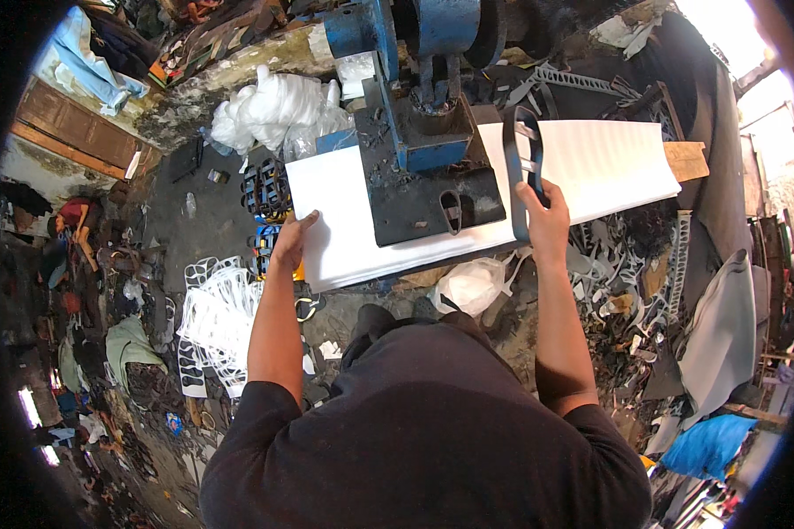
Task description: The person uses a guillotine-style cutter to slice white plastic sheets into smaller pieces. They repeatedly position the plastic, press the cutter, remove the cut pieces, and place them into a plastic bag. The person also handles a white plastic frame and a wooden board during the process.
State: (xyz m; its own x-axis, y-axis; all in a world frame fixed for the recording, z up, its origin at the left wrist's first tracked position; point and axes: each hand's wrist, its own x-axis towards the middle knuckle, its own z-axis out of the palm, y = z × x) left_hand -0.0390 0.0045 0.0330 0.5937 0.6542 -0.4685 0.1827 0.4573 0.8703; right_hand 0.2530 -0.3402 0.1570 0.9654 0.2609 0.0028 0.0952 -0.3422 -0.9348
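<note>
My right hand (547,216) is closed around the lower part of a dark, sole-shaped metal cutting die (510,163). The die is a long open loop with short crosspieces, and it stands over the right part of the white sheets (335,256). My left hand (293,236) grips the left edge of these sheets, with a finger on top and the rest of the hand partly hidden by the edge. Between my hands, the black plate (406,212) of a blue press (437,150) covers the middle of the sheets. An oblong opening shows near the plate's front right corner.
Punched white offcuts (220,317) lie in a heap at the left. Blue and black strapped pieces (265,189) are stacked beside the sheets. White plastic bags (273,110) sit behind, another bag (472,286) below the sheets. Scrap strips (622,291) litter the right. A wooden board (686,160) juts out.
</note>
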